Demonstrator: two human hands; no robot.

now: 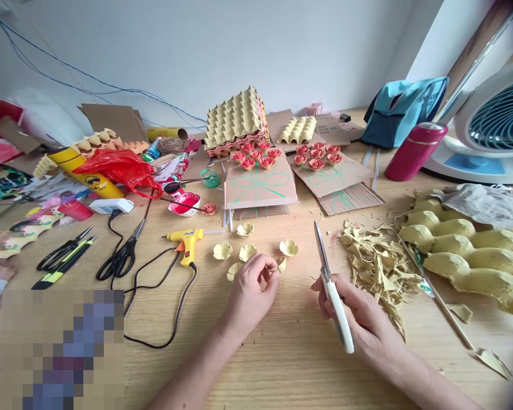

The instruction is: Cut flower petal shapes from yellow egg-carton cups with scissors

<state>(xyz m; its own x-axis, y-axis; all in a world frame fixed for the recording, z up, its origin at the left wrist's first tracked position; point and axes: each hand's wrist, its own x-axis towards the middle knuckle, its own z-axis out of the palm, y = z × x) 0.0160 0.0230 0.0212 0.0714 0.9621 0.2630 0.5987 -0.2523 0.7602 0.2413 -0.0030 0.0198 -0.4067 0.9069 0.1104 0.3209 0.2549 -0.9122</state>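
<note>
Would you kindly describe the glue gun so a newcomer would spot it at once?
On the table, look left of the left hand. The glue gun lies between that hand and the black scissors; unlike them, bright yellow and corded.

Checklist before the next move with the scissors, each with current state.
1. Scissors held in right hand: ok.
2. Left hand clear of the blades: ok, apart.
3. Left fingertips' hold on a piece: cannot tell, fingers hide it.
4. Space around left hand free of flower-shaped cups: not ok, several sit close by.
5. Scrap pile clear of the blades: ok, off to the right.
6. Yellow glue gun switched off: cannot tell.
</note>
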